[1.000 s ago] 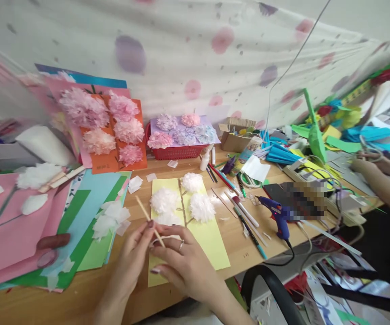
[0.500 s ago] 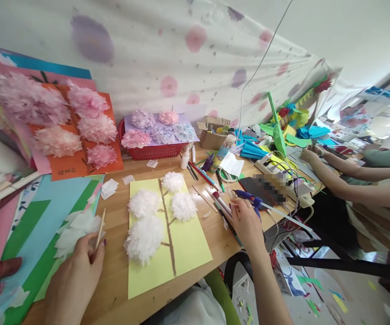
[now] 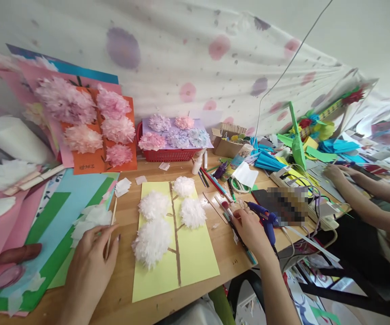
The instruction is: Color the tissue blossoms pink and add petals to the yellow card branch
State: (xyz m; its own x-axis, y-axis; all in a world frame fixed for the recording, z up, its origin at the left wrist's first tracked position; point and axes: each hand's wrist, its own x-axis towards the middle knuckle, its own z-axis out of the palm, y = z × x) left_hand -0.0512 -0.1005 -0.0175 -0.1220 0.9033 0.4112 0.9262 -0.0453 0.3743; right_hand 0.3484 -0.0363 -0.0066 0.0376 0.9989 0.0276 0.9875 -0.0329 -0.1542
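Observation:
My left hand [image 3: 91, 259] is closed around a thin wooden stick [image 3: 112, 215], which points up from between the fingers. It is beside a pile of white tissue pieces [image 3: 89, 217]. My right hand [image 3: 251, 232] reaches down at the pens, its fingers curled at the handle of a red-tipped brush [image 3: 226, 206]. Just right of those fingers lies a blue glue gun [image 3: 264, 217] with a long clear glue stick at its back. Between my hands is a yellow sheet [image 3: 198, 257] with a brown drawn stem [image 3: 177, 248] and several white tissue pom-poms [image 3: 152, 243].
Green and blue sheets [image 3: 59, 216] lie at the left. Behind stand an orange card with pink pom-poms [image 3: 105, 113] and a red basket [image 3: 171, 155]. A white bottle [image 3: 196, 164], a cardboard box [image 3: 230, 142] and cords crowd the back right. Another person's hands [image 3: 337, 176] work farther right.
My right hand has moved from beside the glue gun's nozzle leftward to the brush. My left hand still has the stick, now held more upright. The view has turned left.

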